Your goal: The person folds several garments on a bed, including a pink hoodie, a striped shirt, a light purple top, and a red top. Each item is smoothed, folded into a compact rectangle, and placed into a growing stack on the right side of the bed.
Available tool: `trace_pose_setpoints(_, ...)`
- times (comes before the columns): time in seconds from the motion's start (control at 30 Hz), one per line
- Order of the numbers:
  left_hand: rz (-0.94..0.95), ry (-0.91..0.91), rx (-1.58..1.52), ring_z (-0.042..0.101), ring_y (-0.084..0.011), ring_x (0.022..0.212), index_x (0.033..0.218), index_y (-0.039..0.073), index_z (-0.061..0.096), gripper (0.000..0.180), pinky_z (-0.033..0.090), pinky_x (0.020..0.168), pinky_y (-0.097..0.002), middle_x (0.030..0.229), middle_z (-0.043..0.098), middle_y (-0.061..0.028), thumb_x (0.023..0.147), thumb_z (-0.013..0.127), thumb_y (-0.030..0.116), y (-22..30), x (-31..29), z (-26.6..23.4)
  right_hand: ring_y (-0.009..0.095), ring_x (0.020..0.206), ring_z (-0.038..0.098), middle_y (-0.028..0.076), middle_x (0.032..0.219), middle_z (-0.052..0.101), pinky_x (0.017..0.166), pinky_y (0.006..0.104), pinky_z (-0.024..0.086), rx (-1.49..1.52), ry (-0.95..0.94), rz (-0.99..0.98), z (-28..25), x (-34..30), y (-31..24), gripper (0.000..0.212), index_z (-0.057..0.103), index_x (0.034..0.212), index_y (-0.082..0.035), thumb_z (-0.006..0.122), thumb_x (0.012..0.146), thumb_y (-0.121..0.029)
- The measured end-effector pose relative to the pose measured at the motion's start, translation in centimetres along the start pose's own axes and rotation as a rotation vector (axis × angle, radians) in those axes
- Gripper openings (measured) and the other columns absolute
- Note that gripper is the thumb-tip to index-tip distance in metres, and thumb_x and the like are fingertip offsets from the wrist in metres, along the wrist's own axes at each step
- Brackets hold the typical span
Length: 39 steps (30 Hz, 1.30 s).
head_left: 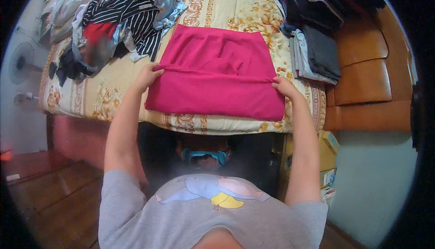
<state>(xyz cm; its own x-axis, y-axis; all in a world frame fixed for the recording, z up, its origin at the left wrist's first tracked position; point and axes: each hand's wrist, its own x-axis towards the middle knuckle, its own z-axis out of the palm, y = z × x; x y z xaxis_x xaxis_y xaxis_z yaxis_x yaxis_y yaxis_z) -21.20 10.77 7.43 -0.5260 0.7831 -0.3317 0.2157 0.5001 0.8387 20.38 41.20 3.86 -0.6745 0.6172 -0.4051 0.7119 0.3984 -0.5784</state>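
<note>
A bright pink skirt (222,97) lies spread on the bed in front of me, narrower at its far end. A raised fold runs across its middle from side to side. At the fold's left end, my left hand (147,76) is closed, pinching the cloth between thumb and fingers. My right hand (284,87) grips the right end of the same fold. Between the two hands the fold is drawn fairly straight, and the near part of the skirt rests flat near the bed's front edge.
A loose heap of clothes (122,11) with a striped garment sits at the far left. Folded clothes (319,51) are stacked at the right, beside the brown wooden headboard (362,81). A floral sheet (108,99) covers the bed. A fan (22,63) stands at the left.
</note>
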Motion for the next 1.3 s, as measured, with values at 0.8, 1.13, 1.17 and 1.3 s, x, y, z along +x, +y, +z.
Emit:
trace_pose_setpoints(0.8, -0.04, 0.411, 0.248, 0.056, -0.0151, 0.072, 0.092, 0.0, 0.056, 0.029, 0.044, 0.065, -0.0295, 0.081, 0.061, -0.0098, 0.083, 0.06, 0.027, -12.4, -4.9, 2.7, 0.036, 0.082, 0.058, 0.023, 0.087, 0.06, 0.077, 0.0413, 0.044, 0.235, 0.667, 0.211, 10.3, -6.9, 2.0, 0.041, 0.051, 0.106, 0.006, 0.06, 0.081, -0.026)
trace_pose_setpoints(1.13, 0.077, 0.404, 0.129, 0.057, -0.0197, 0.067, 0.083, -0.003, 0.058, 0.027, 0.045, 0.063, -0.0328, 0.073, 0.061, -0.0137, 0.081, 0.062, 0.024, -17.5, -9.7, 1.7, 0.036, 0.081, 0.058, 0.02, 0.087, 0.062, 0.073, 0.0418, 0.045, 0.095, 0.645, 0.17, 11.3, -10.8, 3.0, 0.034, 0.058, 0.095, 0.001, 0.058, 0.083, -0.03)
trace_pose_setpoints(1.17, -0.023, 0.34, 0.21, 0.059, -0.0205, 0.071, 0.086, -0.002, 0.058, 0.031, 0.046, 0.067, -0.0322, 0.076, 0.062, -0.0142, 0.08, 0.063, 0.028, -17.2, -9.4, 1.1, 0.039, 0.087, 0.056, 0.023, 0.093, 0.059, 0.077, 0.0436, 0.044, 0.018, 0.54, 0.36, 10.5, -10.6, 1.9, 0.036, 0.057, 0.096, 0.001, 0.059, 0.082, -0.032)
trace_pose_setpoints(1.3, -0.031, 0.411, 0.146, 0.061, -0.022, 0.078, 0.092, 0.001, 0.058, 0.04, 0.047, 0.07, -0.0326, 0.081, 0.063, -0.0169, 0.078, 0.064, 0.037, -9.0, -5.1, 0.8, 0.037, 0.091, 0.055, 0.022, 0.096, 0.058, 0.08, 0.0426, 0.043, -0.217, 0.683, 0.178, 6.8, -6.1, 0.8, 0.041, 0.057, 0.1, 0.001, 0.058, 0.081, -0.035)
